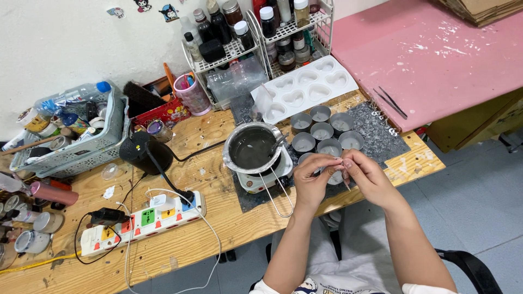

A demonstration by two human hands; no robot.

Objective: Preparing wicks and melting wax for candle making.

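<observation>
We see a wooden table (180, 239) running across the view, with a pink board (436, 60) at its far right and a grey basket (81, 147) of bottles at the left. Near the front edge lies a white power strip (141, 220). At the centre a metal pot (253, 148) of dark liquid sits on a small hot plate (267, 179), its wire handle pointing toward us. Behind it lies a white heart mould (308, 87), and beside the pot stand small grey tins (321, 133). Just in front of the tins, above the table edge, our left hand (311, 182) and right hand (370, 177) meet, fingertips pinched together on a thin wick (342, 173), too small to make out clearly.
</observation>
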